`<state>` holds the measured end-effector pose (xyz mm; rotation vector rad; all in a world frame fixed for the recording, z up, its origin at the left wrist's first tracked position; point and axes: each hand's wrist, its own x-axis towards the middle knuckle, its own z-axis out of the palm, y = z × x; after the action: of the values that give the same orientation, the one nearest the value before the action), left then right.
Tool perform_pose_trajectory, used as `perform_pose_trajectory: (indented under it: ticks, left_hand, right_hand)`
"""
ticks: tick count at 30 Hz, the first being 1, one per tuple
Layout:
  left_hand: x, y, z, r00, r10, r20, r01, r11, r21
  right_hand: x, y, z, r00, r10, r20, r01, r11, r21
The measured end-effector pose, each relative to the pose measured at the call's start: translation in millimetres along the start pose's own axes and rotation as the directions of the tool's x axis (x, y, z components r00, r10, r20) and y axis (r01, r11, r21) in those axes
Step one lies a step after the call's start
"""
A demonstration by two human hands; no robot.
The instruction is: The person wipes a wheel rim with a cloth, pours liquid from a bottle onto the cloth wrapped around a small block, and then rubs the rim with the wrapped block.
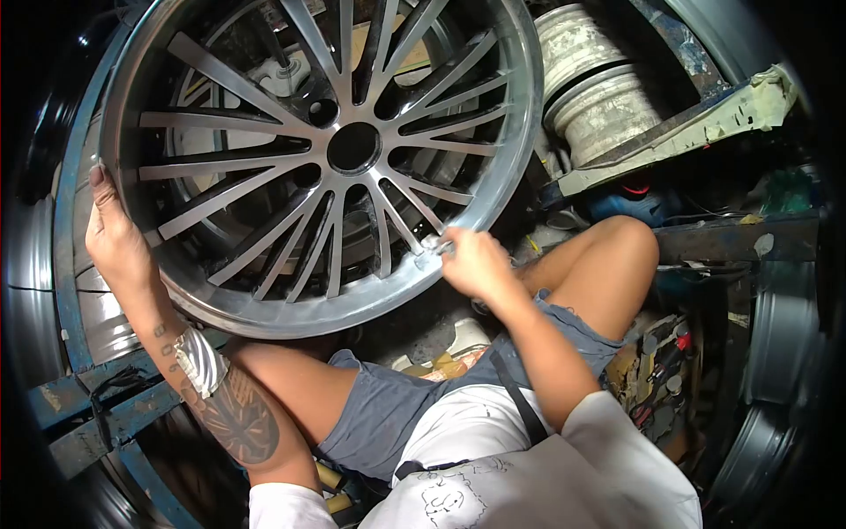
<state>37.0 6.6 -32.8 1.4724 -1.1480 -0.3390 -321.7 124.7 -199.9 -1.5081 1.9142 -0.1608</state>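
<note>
A large multi-spoke alloy wheel [354,113] with machined silver spokes and dark gaps faces me, tilted over my knees. My left hand [119,234] grips the left edge of its rim, with the thumb up along the outside. At the lower right of the rim, my right hand [476,263] is closed round a small greyish-white pad [430,248], pressed on the inner lip near the spoke ends. The lip looks hazy and wet around it. Only part of the pad shows beyond my fingers.
Two dusty wheels [599,106] lie stacked at the upper right beside a metal frame edge covered in peeling tape [679,132]. A blue metal frame [75,264] stands at the left. More rims [780,335] line the right side, near a cluttered pile of tools [661,370].
</note>
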Motion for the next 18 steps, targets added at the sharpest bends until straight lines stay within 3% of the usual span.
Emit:
perform_pose_trajectory:
  ticks: [5,9,12,16,17,18]
  left_hand:
    - [-2,3,1,1.000,-0.017,0.004,0.017,1.000,0.004]
    - [-6,8,2,0.999,-0.044,-0.011,0.044,0.999,0.030]
    - [-5,11,5,0.999,-0.027,-0.032,0.029,0.997,0.067]
    - [0,4,4,1.000,-0.001,-0.025,0.001,1.000,0.000]
    - [0,4,2,0.999,-0.026,-0.020,0.026,1.000,0.007]
    - [-1,5,3,0.999,-0.050,-0.010,0.051,0.999,0.011]
  right_hand:
    - [-15,-21,12,1.000,-0.017,-0.014,0.015,0.990,-0.140]
    - [1,2,-5,0.996,-0.051,-0.069,0.051,0.999,-0.010]
    - [-16,-24,10,0.997,-0.076,-0.005,0.074,0.983,-0.168]
    - [-2,-2,-11,0.999,-0.022,-0.045,0.022,1.000,0.001]
    - [-7,-10,-3,0.999,0.011,-0.049,-0.014,0.997,-0.072]
    - [-12,-15,10,0.997,-0.052,-0.050,0.047,0.994,-0.101]
